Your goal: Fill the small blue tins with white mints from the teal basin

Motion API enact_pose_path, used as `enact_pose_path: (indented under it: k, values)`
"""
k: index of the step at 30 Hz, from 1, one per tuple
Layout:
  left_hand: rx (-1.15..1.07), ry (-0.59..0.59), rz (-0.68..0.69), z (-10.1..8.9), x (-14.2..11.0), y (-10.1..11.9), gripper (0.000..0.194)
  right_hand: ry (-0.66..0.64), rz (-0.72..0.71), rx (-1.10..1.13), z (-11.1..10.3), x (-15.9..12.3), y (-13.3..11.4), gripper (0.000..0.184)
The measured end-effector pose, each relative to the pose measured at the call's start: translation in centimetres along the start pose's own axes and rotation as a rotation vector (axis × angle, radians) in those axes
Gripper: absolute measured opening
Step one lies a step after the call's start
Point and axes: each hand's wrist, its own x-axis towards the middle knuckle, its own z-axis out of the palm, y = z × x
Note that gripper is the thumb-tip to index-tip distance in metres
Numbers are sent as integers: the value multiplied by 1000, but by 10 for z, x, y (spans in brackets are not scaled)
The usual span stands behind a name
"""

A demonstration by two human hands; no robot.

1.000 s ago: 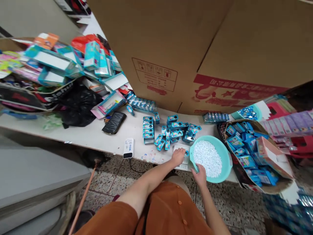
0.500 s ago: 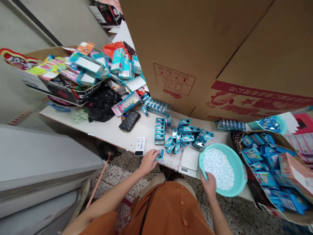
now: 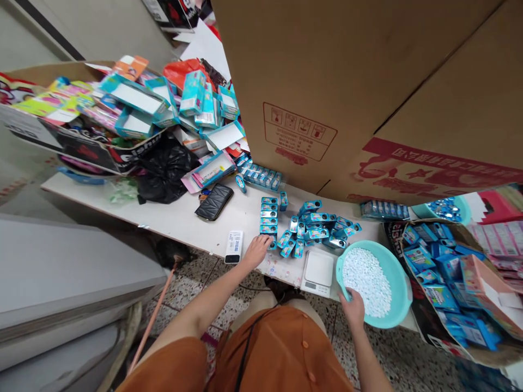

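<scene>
My left hand point(image 3: 256, 250) reaches across the white table point(image 3: 180, 218) to the near end of a neat column of small blue boxes point(image 3: 268, 215). Its fingers are closed on one small blue box at the column's end. A loose pile of the same blue boxes point(image 3: 321, 227) lies just to the right. My right hand point(image 3: 353, 306) sits at the near rim of a teal basin point(image 3: 404, 294), fingers curled over the rim into the white pellets point(image 3: 365, 279). A small white scale point(image 3: 317, 270) stands bare between my two hands.
A huge cardboard carton point(image 3: 368, 81) walls off the back of the table. A white power bank point(image 3: 234, 246), a black wallet point(image 3: 214, 201) and a black bag point(image 3: 163, 169) lie on the left. A carton of blue packs point(image 3: 441, 272) stands on the right.
My left hand lifted a small blue box off the scale, carried it left and brought it to the near end of the column. My right hand stayed at the basin's rim.
</scene>
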Motion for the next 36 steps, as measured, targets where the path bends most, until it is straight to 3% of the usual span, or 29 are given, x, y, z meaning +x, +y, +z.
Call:
enact_pose_path:
  k: [8, 23, 28, 36]
  values:
    - [114, 1, 45, 6, 14, 5, 38, -26, 74, -24, -2, 0, -4, 50]
    - [-18, -44, 106, 1, 32, -16, 41, 2, 47, -23, 0, 2, -2, 52]
    - [-31, -18, 96, 0, 23, -24, 45, 10, 42, -16, -1, 3, -3, 53]
    - [90, -7, 61, 19, 8, -8, 45, 2, 37, -34, -5, 0, -9, 46]
